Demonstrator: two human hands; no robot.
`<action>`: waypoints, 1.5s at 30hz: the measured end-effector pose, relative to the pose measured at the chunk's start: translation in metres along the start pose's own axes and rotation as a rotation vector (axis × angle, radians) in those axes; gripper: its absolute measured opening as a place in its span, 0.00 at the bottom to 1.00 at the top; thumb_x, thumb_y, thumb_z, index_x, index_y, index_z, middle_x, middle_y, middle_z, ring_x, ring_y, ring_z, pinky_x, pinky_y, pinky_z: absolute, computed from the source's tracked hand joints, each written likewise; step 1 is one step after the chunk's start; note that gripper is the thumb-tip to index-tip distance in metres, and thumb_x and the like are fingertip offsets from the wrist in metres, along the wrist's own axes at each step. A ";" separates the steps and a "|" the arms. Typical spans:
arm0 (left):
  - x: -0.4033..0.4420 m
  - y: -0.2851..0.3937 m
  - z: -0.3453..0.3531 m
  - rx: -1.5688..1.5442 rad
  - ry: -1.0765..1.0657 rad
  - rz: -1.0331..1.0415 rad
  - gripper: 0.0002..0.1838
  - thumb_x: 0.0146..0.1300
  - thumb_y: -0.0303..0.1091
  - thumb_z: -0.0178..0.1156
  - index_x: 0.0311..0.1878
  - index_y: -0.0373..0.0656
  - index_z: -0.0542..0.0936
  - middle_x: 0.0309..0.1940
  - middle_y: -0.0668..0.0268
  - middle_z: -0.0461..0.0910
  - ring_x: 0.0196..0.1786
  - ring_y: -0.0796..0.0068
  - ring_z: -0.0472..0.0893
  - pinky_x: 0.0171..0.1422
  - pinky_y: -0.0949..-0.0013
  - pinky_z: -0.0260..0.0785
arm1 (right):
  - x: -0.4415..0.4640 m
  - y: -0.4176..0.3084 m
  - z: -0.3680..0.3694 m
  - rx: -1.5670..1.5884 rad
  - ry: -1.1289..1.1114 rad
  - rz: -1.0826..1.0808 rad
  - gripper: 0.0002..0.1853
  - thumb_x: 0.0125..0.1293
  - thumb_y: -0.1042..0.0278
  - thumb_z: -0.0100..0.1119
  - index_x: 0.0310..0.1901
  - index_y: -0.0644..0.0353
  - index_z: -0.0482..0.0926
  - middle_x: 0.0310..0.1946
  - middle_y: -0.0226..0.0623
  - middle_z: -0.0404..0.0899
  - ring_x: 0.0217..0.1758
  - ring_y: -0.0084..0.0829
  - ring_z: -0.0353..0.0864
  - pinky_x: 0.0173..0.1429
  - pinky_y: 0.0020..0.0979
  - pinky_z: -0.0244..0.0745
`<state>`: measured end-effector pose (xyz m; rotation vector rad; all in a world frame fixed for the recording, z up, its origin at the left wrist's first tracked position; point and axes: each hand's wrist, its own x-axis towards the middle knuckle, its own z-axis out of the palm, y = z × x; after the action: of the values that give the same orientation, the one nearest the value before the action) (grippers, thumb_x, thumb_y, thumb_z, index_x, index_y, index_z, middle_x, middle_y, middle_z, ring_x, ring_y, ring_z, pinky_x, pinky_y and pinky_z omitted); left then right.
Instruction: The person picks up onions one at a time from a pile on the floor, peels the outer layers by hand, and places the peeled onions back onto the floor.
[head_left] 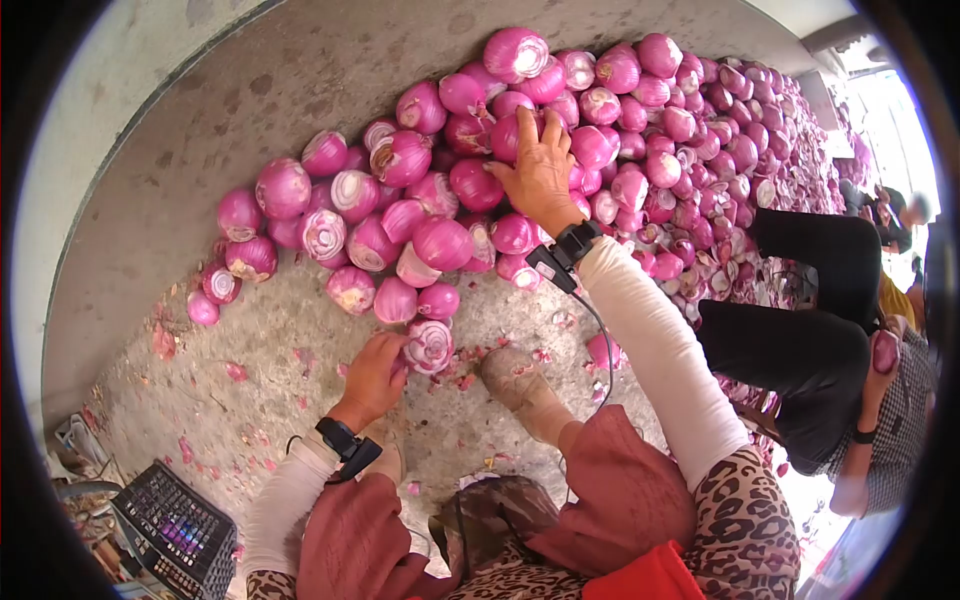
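Note:
My left hand (372, 382) is low in front of the pile, its fingers closed on the side of a peeled red onion (430, 347) whose cut, ringed end faces up. My right hand (542, 170) reaches into the pile of red onions (442, 243), fingers spread over the tops. Between its thumb and index finger sits one onion (505, 139), touched but still among the others. Several onions around it show pale cut ends, such as one onion (354, 194) to the left. Both wrists wear black straps with small devices.
A concrete wall (230, 110) stands behind the pile. Onion skins litter the floor (270, 350). A black plastic crate (175, 530) is at lower left. To the right, another person in black trousers (790, 350) sits by the pile, holding an onion (885, 352).

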<state>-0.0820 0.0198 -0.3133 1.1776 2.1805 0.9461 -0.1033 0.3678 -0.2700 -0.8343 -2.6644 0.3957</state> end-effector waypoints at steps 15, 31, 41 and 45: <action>-0.004 0.000 0.002 0.043 -0.014 -0.003 0.26 0.48 0.22 0.57 0.55 0.42 0.72 0.49 0.53 0.73 0.53 0.48 0.73 0.56 0.55 0.68 | -0.029 0.063 -0.040 1.965 -0.436 0.661 0.33 0.68 0.35 0.42 0.64 0.53 0.64 0.59 0.38 0.73 0.62 0.40 0.73 0.59 0.49 0.73; -0.004 -0.004 0.004 0.055 -0.012 -0.024 0.26 0.47 0.22 0.58 0.55 0.43 0.72 0.51 0.54 0.73 0.55 0.49 0.73 0.60 0.56 0.67 | -0.068 0.070 -0.021 2.349 -0.911 0.884 0.38 0.67 0.30 0.34 0.67 0.50 0.63 0.63 0.37 0.69 0.64 0.42 0.70 0.63 0.48 0.69; -0.006 -0.003 0.003 0.064 -0.013 -0.004 0.26 0.48 0.23 0.57 0.55 0.41 0.72 0.51 0.52 0.72 0.54 0.48 0.72 0.58 0.55 0.67 | -0.019 0.097 -0.058 2.070 -0.352 0.583 0.42 0.66 0.30 0.39 0.67 0.61 0.56 0.63 0.54 0.64 0.59 0.49 0.73 0.51 0.38 0.76; -0.005 -0.002 0.002 0.069 -0.011 -0.005 0.26 0.48 0.22 0.56 0.55 0.40 0.72 0.51 0.52 0.72 0.54 0.48 0.72 0.58 0.55 0.66 | -0.007 0.106 -0.058 2.007 -0.220 0.484 0.31 0.71 0.43 0.43 0.62 0.64 0.63 0.56 0.48 0.73 0.55 0.40 0.77 0.53 0.35 0.74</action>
<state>-0.0795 0.0156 -0.3161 1.2055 2.2229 0.8661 -0.0224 0.4569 -0.2562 -0.5262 -0.8730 2.5168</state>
